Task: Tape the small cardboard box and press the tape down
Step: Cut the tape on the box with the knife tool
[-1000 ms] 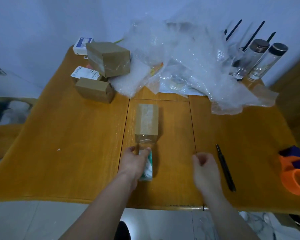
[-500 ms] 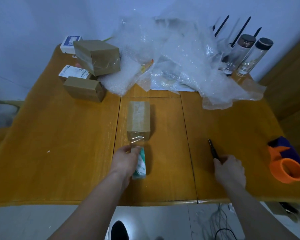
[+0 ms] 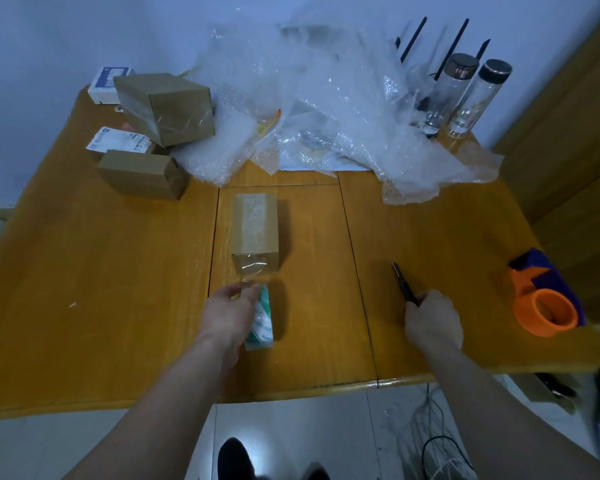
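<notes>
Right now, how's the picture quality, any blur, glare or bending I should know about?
Head view: dim, bluish light; wide-angle bending curves the table edges; bubble wrap glints; clear tape on the small box shines faintly; bottom right corner smeared.

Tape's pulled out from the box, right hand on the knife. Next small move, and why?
Probably bring the black knife in the right hand over to cut the clear tape. The strip already runs along the small cardboard box top and spans to the tape roll held by the left hand, so it stays uncut and can't be pressed down yet.
</notes>
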